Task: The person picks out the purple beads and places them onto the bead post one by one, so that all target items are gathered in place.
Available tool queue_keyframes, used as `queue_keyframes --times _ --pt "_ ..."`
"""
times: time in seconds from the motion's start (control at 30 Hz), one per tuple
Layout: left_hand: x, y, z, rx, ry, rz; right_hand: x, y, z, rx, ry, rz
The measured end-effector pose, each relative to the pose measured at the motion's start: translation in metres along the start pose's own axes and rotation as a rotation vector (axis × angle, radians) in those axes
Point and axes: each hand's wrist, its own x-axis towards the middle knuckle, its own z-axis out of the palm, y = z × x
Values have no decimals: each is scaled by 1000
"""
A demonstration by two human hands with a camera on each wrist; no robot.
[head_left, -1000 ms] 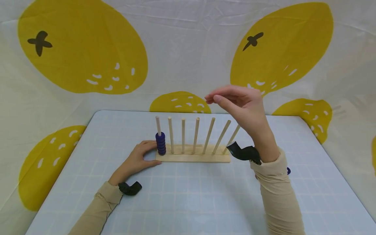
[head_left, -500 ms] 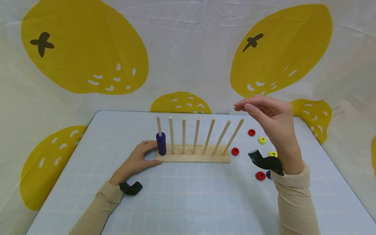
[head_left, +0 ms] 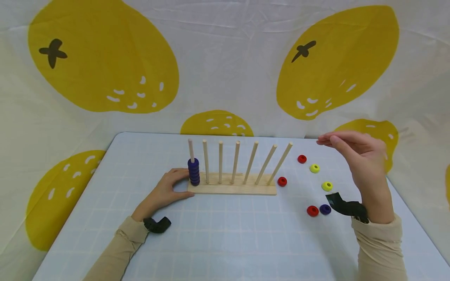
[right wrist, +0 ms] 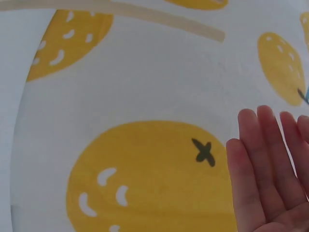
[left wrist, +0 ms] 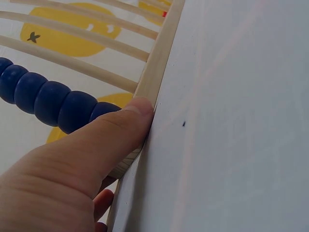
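A wooden peg rack with a flat base [head_left: 232,190] and a row of upright pegs stands mid-table. Dark blue beads [head_left: 194,171] are stacked on its leftmost peg; the other pegs are bare. My left hand [head_left: 162,192] grips the left end of the base, its thumb [left wrist: 116,128] on the front edge and other fingers behind, partly hidden. Over the right side of the table my right hand [head_left: 367,162] is raised in the air, nothing held. Its fingers [right wrist: 270,159] look fairly straight in the right wrist view.
Loose beads lie right of the rack: a red bead [head_left: 282,182] by its end, another red bead [head_left: 302,159], yellow beads [head_left: 314,168], and near the front a red bead [head_left: 313,211] beside a blue bead [head_left: 325,209]. A lemon-print cloth [head_left: 225,58] hangs behind the table.
My right hand has moved right and lower, away from above the rack, uncovering the loose beads. My left hand keeps its grip on the base; the bead stack looks the same.
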Motion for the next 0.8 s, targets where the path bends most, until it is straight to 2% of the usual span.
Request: queue_keyframes --times 0.3,0.57,0.8 --pt "1 2 -1 -2 1 3 -16 16 -38 -56 82 51" --pt "0 4 -1 -9 5 0 -36 25 -70 -197 124 196" --pt "1 4 0 -6 6 1 -58 42 -97 -166 116 305"
